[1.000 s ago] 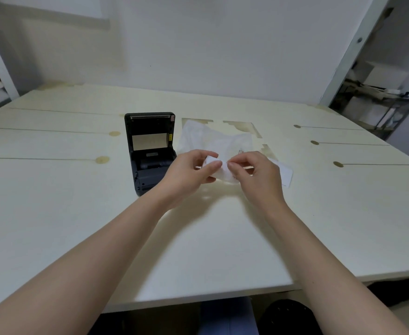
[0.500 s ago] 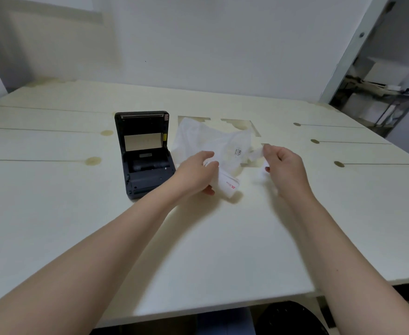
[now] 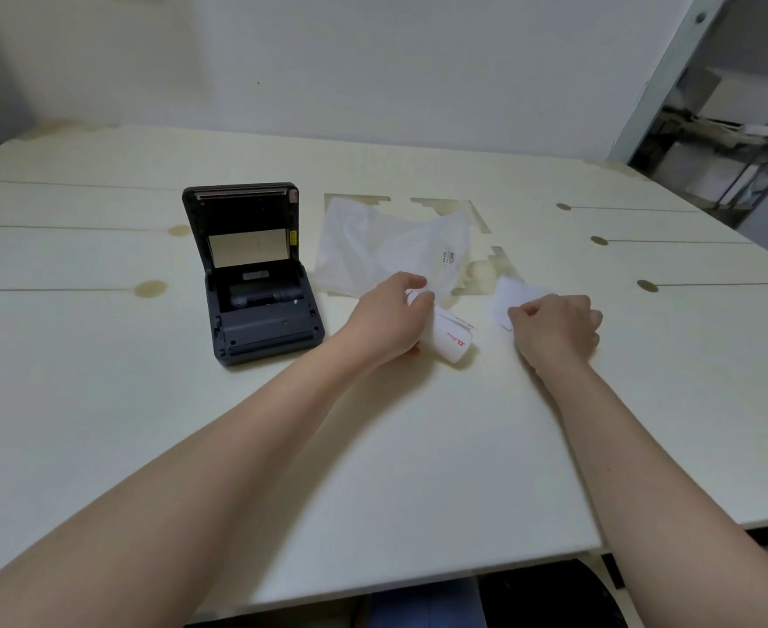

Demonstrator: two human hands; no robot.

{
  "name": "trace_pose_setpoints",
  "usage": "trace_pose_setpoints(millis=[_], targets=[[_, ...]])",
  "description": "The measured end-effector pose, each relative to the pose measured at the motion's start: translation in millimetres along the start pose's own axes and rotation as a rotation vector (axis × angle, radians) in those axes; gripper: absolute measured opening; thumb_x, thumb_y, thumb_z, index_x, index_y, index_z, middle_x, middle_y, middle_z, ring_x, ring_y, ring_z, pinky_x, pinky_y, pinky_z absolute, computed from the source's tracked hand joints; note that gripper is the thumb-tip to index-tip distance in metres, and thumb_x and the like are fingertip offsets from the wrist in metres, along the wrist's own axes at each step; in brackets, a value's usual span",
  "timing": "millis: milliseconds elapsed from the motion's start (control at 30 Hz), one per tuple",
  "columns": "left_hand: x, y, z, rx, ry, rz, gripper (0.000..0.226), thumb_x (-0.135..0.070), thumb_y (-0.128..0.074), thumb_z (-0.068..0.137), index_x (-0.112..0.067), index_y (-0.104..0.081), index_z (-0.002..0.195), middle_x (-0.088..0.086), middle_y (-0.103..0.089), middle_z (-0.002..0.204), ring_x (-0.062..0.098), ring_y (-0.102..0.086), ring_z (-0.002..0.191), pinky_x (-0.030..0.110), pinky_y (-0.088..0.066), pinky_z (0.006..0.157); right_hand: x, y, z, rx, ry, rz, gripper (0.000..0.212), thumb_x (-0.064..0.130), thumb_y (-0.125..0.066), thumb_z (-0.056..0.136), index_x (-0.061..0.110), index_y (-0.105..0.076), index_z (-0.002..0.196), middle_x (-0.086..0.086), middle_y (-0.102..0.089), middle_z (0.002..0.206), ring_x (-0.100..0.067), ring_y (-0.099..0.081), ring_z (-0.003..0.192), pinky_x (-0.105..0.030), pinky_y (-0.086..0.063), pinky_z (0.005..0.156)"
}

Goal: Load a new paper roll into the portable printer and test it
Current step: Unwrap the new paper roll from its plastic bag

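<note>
Surface: cream table [image 3: 101, 423], portable printer [image 3: 255, 283] with its lid up.
Your left hand [image 3: 384, 319]: fingers wrapped round paper roll [image 3: 448, 339], red print unreadable.
Your right hand [image 3: 554, 330]: curled fingers pinching torn paper scrap [image 3: 511, 294].

left grip [image 3: 384, 317]: bare, no glove | right grip [image 3: 554, 330]: bare | forearms: unsleeved

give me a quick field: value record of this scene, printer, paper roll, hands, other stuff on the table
printer: dark portable printer, lid open and upright, paper bay without a roll
paper roll: white roll with red print, held low at the table right of the printer
left hand: left hand gripping the roll
right hand: right hand closed on a white scrap, apart from the roll
wrapper: clear plastic bag lying behind the hands
table: pale table
roll loaded: not yet
</note>
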State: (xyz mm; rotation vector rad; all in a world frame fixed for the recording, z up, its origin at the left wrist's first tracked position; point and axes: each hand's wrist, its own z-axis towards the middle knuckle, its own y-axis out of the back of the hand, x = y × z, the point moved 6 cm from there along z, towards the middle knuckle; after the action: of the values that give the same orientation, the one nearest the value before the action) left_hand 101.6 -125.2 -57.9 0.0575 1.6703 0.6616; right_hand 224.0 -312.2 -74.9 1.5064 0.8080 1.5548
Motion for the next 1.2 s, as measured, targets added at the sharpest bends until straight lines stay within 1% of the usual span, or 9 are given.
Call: trace_pose_setpoints(millis=[133,267,400,500,633,733,867,1033,1200], targets=[[-0.3,-1.4,-2.1,-0.002,0.003,-0.027,0.039,-0.032,-0.043,0.1,-0.023,-0.05,0.137,0.008,-0.056,0.126,0.02,-0.062,0.059,0.022,-0.05,0.064,-5.1,12.9,-0.9,-0.066,-0.036,0.234,0.043,0.034,-0.068,0.086,0.016,-0.054,0.122,-0.013,-0.04,0.137,-0.032,-0.041,0.126,-0.033,-0.039,0.089],[1.7,1.3,-6.8,-0.023,0.028,-0.105,0.032,-0.033,-0.045,0.098,-0.024,-0.052,0.129,0.004,-0.058,0.109,0.019,-0.062,0.059,0.025,-0.05,0.064,-10.9,36.5,-11.0,-0.192,-0.043,0.579,0.024,0.026,-0.054,0.095,0.014,-0.062,0.114,-0.004,-0.059,0.12,-0.026,-0.058,0.11,-0.028,-0.04,0.079],[0.5,2.8,-15.4,-0.031,0.014,-0.167,0.025,-0.034,-0.047,0.099,-0.023,-0.053,0.121,0.005,-0.061,0.109,0.018,-0.064,0.059,0.025,-0.05,0.065,19.9,32.7,-47.5,0.249,0.167,0.81,0.021,0.025,-0.053,0.097,0.017,-0.069,0.109,0.004,-0.067,0.097,-0.014,-0.062,0.081,-0.028,-0.048,0.069],[-3.8,8.4,-23.8,-0.061,-0.023,-0.208,0.025,-0.036,-0.047,0.1,-0.025,-0.052,0.121,0.002,-0.063,0.104,0.018,-0.066,0.063,0.024,-0.049,0.066,43.0,24.8,-76.9,0.559,0.425,0.751,0.026,0.036,-0.062,0.092,0.033,-0.065,0.117,0.01,-0.068,0.114,-0.011,-0.066,0.103,-0.028,-0.053,0.088],[-4.5,22.9,-33.5,-0.095,-0.052,-0.247,0.032,-0.04,-0.05,0.099,-0.024,-0.049,0.126,0.002,-0.066,0.101,0.014,-0.066,0.064,0.024,-0.048,0.065,61.9,20.9,-94.6,0.57,0.568,0.625,0.037,0.026,-0.073,0.084,0.032,-0.065,0.12,0.015,-0.069,0.112,-0.003,-0.065,0.101,-0.023,-0.05,0.086],[1.6,35.5,-39.2,-0.121,-0.041,-0.292,0.041,-0.045,-0.056,0.095,-0.025,-0.046,0.13,0.001,-0.069,0.104,0.012,-0.067,0.066,0.023,-0.048,0.069,70.8,18.6,-98.6,0.539,0.551,0.694,0.024,0.027,-0.071,0.086,0.032,-0.071,0.11,0.013,-0.074,0.099,-0.004,-0.068,0.085,-0.023,-0.053,0.081],[9.0,49.1,-42.4,-0.138,-0.051,-0.334,0.052,-0.04,-0.069,0.088,-0.022,-0.047,0.132,0.002,-0.073,0.104,0.014,-0.071,0.07,0.029,-0.055,0.083,78.0,11.2,-98.3,0.525,0.43,0.874,0.014,0.026,-0.061,0.094,0.022,-0.073,0.1,-0.001,-0.077,0.095,-0.019,-0.073,0.09,-0.033,-0.06,0.082],[5.0,63.3,-45.7,-0.135,-0.201,-0.237,0.048,-0.021,-0.084,0.076,-0.02,-0.064,0.119,0.0,-0.073,0.103,0.01,-0.068,0.081,0.026,-0.059,0.076,83.4,11.6,-99.3,0.542,0.326,0.96,0.026,0.028,-0.055,0.098,0.011,-0.073,0.105,-0.008,-0.077,0.102,-0.019,-0.074,0.095,-0.029,-0.061,0.079],[0.8,86.7,-50.8,-0.152,-0.319,-0.09,0.034,-0.007,-0.083,0.074,-0.021,-0.073,0.104,0.0,-0.072,0.094,-0.005,-0.054,0.064,0.009,-0.042,0.066,98.1,13.2,-105.4,0.624,0.266,1.003,0.04,0.043,-0.051,0.098,0.009,-0.072,0.102,-0.004,-0.075,0.108,-0.017,-0.074,0.097,-0.028,-0.056,0.092]])
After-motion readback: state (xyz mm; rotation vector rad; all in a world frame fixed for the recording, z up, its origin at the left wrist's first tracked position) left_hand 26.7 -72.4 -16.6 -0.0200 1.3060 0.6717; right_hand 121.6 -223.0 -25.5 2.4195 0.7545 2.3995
